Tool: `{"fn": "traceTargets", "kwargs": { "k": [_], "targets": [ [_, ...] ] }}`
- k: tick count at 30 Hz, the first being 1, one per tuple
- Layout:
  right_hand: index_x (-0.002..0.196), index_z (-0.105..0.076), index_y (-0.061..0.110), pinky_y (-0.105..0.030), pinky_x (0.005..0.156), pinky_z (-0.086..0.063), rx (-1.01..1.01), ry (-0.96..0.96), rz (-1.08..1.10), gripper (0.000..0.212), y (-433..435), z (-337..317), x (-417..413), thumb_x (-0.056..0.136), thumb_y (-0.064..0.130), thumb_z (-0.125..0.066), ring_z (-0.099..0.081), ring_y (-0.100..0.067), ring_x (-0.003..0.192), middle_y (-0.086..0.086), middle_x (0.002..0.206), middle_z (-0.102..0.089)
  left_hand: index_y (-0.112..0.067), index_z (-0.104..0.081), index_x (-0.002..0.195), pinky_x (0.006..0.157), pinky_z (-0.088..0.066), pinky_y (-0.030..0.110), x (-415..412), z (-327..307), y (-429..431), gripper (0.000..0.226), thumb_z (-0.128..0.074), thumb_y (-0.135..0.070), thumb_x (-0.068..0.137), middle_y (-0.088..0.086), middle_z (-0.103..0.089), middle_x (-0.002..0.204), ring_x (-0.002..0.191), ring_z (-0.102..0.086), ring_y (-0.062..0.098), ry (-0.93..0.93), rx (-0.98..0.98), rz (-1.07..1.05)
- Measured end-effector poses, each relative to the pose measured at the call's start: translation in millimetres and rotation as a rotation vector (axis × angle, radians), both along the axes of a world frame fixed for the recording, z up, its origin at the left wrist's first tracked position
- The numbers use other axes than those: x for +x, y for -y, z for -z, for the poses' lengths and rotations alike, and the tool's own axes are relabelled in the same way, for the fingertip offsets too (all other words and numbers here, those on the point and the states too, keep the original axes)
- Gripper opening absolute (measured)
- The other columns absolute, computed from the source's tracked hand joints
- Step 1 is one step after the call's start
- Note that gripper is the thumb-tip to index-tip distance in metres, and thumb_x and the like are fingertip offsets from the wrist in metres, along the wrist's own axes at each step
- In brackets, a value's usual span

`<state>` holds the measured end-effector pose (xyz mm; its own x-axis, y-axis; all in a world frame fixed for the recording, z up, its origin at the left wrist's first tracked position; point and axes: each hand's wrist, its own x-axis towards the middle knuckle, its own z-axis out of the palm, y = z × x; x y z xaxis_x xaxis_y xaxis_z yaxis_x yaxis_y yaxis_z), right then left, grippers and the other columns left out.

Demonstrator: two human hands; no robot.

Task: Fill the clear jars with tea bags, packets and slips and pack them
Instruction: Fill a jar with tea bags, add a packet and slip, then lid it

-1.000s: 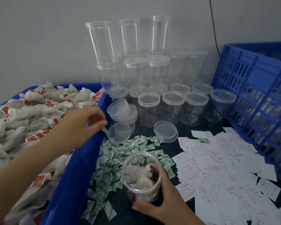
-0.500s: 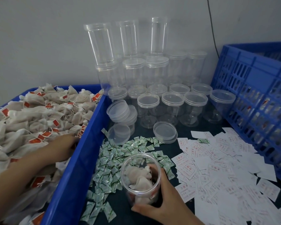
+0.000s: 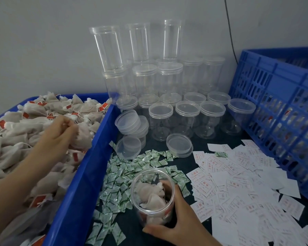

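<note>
Left hand (image 3: 58, 137) has lifted off the heap since half a second ago, and its fingers now pinch what looks like one tea bag (image 3: 82, 137) over the blue bin (image 3: 89, 174). Right hand (image 3: 178, 226) hasn't moved and is curled round the open jar (image 3: 152, 194) on the worktop (image 3: 201, 142), between green packets (image 3: 128, 167) and white slips (image 3: 238, 183). Early stage: the jar holds a few bags, with no packet, slip or lid yet. Many empty jars (image 3: 187, 118) wait behind.
</note>
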<state>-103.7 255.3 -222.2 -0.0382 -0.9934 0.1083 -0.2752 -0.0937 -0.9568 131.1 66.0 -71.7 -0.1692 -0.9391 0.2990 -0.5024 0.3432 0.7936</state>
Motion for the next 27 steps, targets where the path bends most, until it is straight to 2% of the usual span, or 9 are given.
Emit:
{"fn": "traceTargets", "kwargs": {
  "k": [3, 5, 7, 9, 14, 18, 21, 24, 27],
  "targets": [
    [0.147, -0.022, 0.054, -0.006, 0.092, -0.044, 0.001, -0.001, -0.009, 0.107, 0.7, -1.9, 0.4, 0.063, 0.058, -0.09, -0.055, 0.005, 0.123, 0.026, 0.138, -0.052, -0.014, -0.051, 0.087, 0.05, -0.053, 0.023, -20.5, -17.8, -28.6, 0.009, -0.049, -0.016, 0.095, 0.01, -0.064, 0.08, 0.067, -0.066, 0.017, -0.164, 0.031, 0.118],
    [0.147, -0.022, 0.053, -0.007, 0.095, -0.043, -0.003, -0.008, -0.006, 0.107, 0.4, -2.3, 0.2, 0.064, 0.058, -0.089, -0.054, 0.005, 0.124, 0.025, 0.139, -0.051, -0.011, -0.053, 0.088, 0.046, -0.055, 0.026, -36.5, -22.8, -51.6, 0.006, -0.053, -0.017, 0.09, 0.011, -0.064, 0.077, 0.062, -0.065, 0.017, -0.182, 0.047, 0.236],
    [0.147, -0.023, 0.053, -0.014, 0.096, -0.049, 0.0, -0.002, -0.004, 0.107, -0.6, -3.0, -0.2, 0.063, 0.06, -0.089, -0.055, 0.003, 0.124, 0.023, 0.139, -0.052, -0.012, -0.054, 0.088, 0.049, -0.056, 0.031, -52.5, -23.4, -73.0, 0.017, -0.056, -0.027, 0.081, 0.008, -0.067, 0.078, 0.063, -0.065, 0.019, -0.134, 0.037, 0.386],
    [0.148, -0.024, 0.05, -0.023, 0.096, -0.051, 0.001, -0.003, -0.017, 0.106, -1.6, -4.2, 0.0, 0.064, 0.058, -0.089, -0.056, 0.001, 0.124, 0.021, 0.138, -0.054, -0.015, -0.054, 0.092, 0.056, -0.055, 0.02, -67.1, -18.7, -86.0, 0.023, -0.056, -0.032, 0.077, -0.001, -0.069, 0.084, 0.07, -0.067, 0.013, -0.069, 0.037, 0.509],
    [0.149, -0.026, 0.046, -0.029, 0.096, -0.05, -0.011, -0.004, -0.011, 0.106, -3.3, -8.3, 0.8, 0.065, 0.054, -0.09, -0.055, -0.001, 0.126, 0.018, 0.141, -0.053, -0.033, -0.059, 0.1, 0.093, -0.044, 0.012, -66.1, -8.4, -101.2, 0.029, -0.05, -0.05, 0.079, -0.028, -0.061, 0.103, 0.105, -0.057, -0.007, 0.201, -0.04, 0.55],
    [0.147, -0.029, 0.045, -0.03, 0.096, -0.052, 0.021, 0.031, -0.072, 0.098, -3.2, -15.2, -0.3, 0.071, 0.044, -0.09, -0.057, -0.004, 0.125, 0.014, 0.14, -0.054, -0.026, -0.049, 0.078, 0.102, -0.036, 0.019, -77.1, 14.1, -101.0, 0.023, -0.045, -0.033, 0.1, -0.014, -0.049, 0.083, 0.124, -0.05, 0.006, 0.427, 0.056, 0.592],
    [0.151, -0.02, 0.048, -0.032, 0.106, -0.045, 0.092, -0.011, -0.195, 0.106, -7.1, -26.0, -13.5, 0.072, 0.032, -0.09, -0.048, -0.001, 0.133, 0.019, 0.147, -0.046, -0.045, -0.045, 0.097, 0.103, -0.027, 0.01, -82.5, 20.6, -120.2, 0.032, -0.027, -0.067, 0.085, -0.033, -0.038, 0.117, 0.12, -0.034, -0.015, 0.415, -0.103, 0.551],
    [0.15, -0.037, 0.037, -0.033, 0.115, -0.037, 0.109, -0.183, -0.238, 0.084, -3.0, -44.9, -40.7, 0.079, 0.009, -0.072, -0.04, -0.001, 0.139, 0.015, 0.15, -0.042, -0.057, -0.026, 0.116, 0.097, -0.016, -0.002, -67.4, 27.3, -151.9, 0.054, -0.023, -0.082, 0.069, -0.044, -0.008, 0.136, 0.127, -0.013, -0.024, 0.431, -0.13, 0.504],
    [0.129, -0.063, 0.028, -0.031, 0.107, -0.046, 0.044, -0.188, -0.037, 0.048, 16.7, -63.8, -54.8, 0.092, -0.003, -0.058, -0.055, 0.001, 0.122, 0.015, 0.128, -0.063, -0.053, -0.02, 0.128, 0.098, -0.015, -0.003, -81.9, 40.1, -149.5, 0.07, -0.036, -0.083, 0.066, -0.045, -0.006, 0.134, 0.128, -0.011, -0.023, 0.331, -0.115, 0.407]
  ]
}}
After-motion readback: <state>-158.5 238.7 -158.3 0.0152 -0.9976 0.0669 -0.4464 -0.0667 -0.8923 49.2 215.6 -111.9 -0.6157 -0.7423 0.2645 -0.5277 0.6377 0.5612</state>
